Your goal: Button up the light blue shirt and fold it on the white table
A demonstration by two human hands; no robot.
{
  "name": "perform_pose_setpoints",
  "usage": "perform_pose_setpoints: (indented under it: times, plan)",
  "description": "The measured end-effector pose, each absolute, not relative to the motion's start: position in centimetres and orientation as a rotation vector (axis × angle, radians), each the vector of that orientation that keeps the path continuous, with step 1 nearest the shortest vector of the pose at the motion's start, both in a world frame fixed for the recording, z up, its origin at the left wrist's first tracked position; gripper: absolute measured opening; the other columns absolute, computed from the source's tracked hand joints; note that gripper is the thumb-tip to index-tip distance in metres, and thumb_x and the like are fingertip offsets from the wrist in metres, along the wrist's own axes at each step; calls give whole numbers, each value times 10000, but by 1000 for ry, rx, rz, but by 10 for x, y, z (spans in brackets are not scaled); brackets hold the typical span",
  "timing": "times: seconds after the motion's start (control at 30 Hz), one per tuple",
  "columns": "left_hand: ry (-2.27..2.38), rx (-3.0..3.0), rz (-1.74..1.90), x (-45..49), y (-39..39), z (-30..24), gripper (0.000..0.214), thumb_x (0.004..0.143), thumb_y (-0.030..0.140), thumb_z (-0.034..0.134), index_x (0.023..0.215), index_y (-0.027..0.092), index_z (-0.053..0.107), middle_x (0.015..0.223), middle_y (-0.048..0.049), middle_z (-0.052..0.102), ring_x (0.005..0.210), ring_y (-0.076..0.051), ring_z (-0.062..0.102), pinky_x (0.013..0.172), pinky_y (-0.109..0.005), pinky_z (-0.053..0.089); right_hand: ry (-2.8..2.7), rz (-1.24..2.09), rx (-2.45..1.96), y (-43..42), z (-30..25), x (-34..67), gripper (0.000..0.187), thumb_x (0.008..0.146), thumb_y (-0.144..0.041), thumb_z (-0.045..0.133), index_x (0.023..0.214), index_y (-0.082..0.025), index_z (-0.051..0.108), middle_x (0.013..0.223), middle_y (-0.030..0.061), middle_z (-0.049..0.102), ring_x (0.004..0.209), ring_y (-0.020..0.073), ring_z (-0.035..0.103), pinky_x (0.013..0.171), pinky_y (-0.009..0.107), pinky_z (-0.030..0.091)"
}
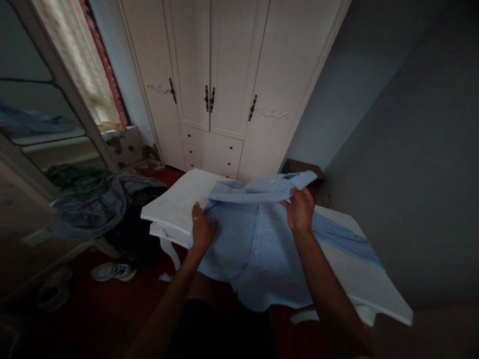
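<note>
A light blue button shirt (254, 249) lies spread over a white table (175, 204), its hem hanging off the near edge and one sleeve trailing to the right. My left hand (202, 229), with a ring on one finger, grips the shirt's left shoulder edge. My right hand (299, 209) pinches the collar on the right and holds it lifted off the table. The buttoned front faces up between my two hands.
A white wardrobe (224, 85) with dark handles stands behind the table. A heap of grey and green clothes (97, 199) lies at left. Sneakers (114, 271) sit on the red floor. A brown box (303, 169) stands near the grey wall on the right.
</note>
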State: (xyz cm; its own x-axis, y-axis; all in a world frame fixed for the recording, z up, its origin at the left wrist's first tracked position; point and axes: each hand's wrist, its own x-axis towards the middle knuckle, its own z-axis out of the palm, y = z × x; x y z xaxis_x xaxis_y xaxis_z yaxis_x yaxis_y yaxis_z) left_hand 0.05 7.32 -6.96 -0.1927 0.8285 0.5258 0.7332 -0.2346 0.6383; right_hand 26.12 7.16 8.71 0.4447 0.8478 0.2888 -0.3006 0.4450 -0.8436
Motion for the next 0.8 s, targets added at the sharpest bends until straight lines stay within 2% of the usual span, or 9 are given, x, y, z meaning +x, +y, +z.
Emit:
perform_pose_setpoints:
  times: [0.1,0.23,0.3,0.37,0.5,0.57,0.63,0.7,0.8]
  plan:
    - [2053,1932,1267,4,76,-67,807,799,275,587,1466,39,200,1501,-252,266,1401,-356,288,1096,-470,361,-632,932,-754,20,73,283,245,620,-162,728,646,-192,486,624,-90,582,589,79,558,626,229,490]
    - [2218,2062,851,9,82,-50,518,827,316,539,1268,49,497,1250,-234,551,1214,-355,498,1000,-460,421,-470,1003,-773,-36,24,285,235,617,-157,767,636,-202,537,661,-71,639,655,104,612,640,245,516]
    - [2301,2057,685,10,89,-38,436,835,347,523,1179,83,566,1108,-205,619,1092,-351,563,893,-454,467,-390,1052,-809,-57,-4,274,207,635,-178,779,638,-211,575,659,-62,645,680,116,628,713,287,539]
    - [2341,2081,591,7,100,-27,422,830,358,527,1168,113,589,1073,-197,628,1035,-350,580,815,-435,482,-313,1108,-806,-74,-25,262,169,663,-212,773,638,-218,606,722,-41,672,745,134,646,815,349,544]
    - [2093,2365,512,-4,121,-14,333,832,261,510,1112,181,669,1070,-163,649,1061,-319,572,865,-416,461,-205,1276,-726,-92,-40,255,136,716,-347,752,783,-258,675,862,-14,700,912,192,665,966,496,494]
    - [1982,2430,504,-12,127,-13,321,844,208,474,1072,223,699,1047,-122,671,1055,-275,585,891,-376,459,-131,1391,-719,-95,-40,262,275,736,-487,714,905,-273,680,969,18,709,996,238,659,930,545,507]
    - [1950,2434,529,-22,129,-15,365,850,165,438,1100,240,694,1070,-95,675,1049,-243,595,887,-336,469,-68,1478,-752,-94,-40,272,371,738,-586,669,921,-263,673,1003,45,714,998,270,666,857,550,540]
    - [1962,2419,572,-31,129,-18,415,848,128,397,1152,212,668,1133,-100,659,1061,-238,596,892,-331,476,-34,1503,-820,-92,-40,280,356,718,-573,684,858,-246,667,940,48,728,916,269,691,769,498,575]
    - [1986,2252,826,-42,131,-25,441,810,108,395,1175,145,641,1157,-128,647,1043,-250,608,923,-359,474,-108,1454,-896,-90,-38,280,260,669,-431,749,799,-222,665,886,44,734,857,266,706,695,416,588]
